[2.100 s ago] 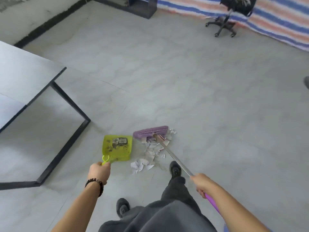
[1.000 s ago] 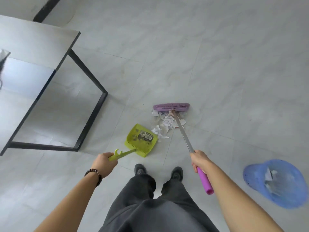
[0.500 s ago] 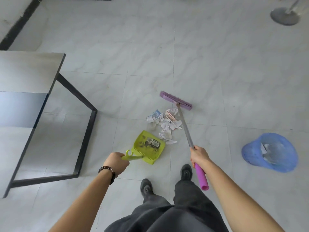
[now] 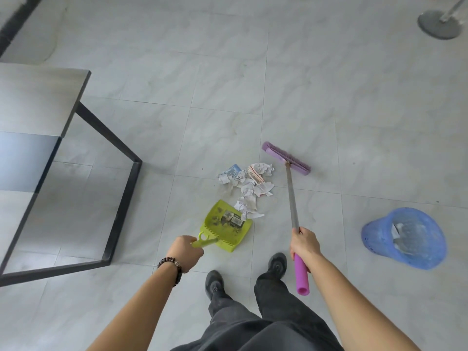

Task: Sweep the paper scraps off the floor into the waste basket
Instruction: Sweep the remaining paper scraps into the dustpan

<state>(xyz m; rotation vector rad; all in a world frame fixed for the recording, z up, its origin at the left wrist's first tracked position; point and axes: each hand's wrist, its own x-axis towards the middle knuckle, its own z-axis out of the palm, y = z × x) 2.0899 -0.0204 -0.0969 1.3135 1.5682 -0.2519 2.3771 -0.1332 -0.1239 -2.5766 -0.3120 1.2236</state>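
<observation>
Down on the pale tiled floor [image 4: 228, 72], a little ahead of your shoes [image 4: 214, 282], the paper scraps [image 4: 249, 184] lie in a loose, crumpled heap. None of that heap is in the waste basket [image 4: 374, 236] yet. The blue basket stands well apart from it on your right, with its opening turned toward you and a few white pieces showing inside.

Your left grip [image 4: 186, 253] is curled round the handle of the lime-green dustpan [image 4: 226, 225]. The pan sits low at the floor with its open lip pointing at the heap. The nearest scraps touch that lip, and one overlaps it. A dark printed label and some grime lie in the pan's bed. A dark bead bracelet [image 4: 172, 267] circles that wrist.

Your right grip [image 4: 304, 243] is clamped on the broom [image 4: 292, 198], where the metal shaft meets the purple foam sleeve; the sleeve's end sticks out below your fist. The shaft runs away from you, and the purple brush head [image 4: 286, 158] rests on the floor beyond the heap and to its right, just beside the farthest scraps.

To your left stands a grey table [image 4: 38, 97] on a black frame. A round grey stand base [image 4: 439, 25] sits far off at the upper right.
</observation>
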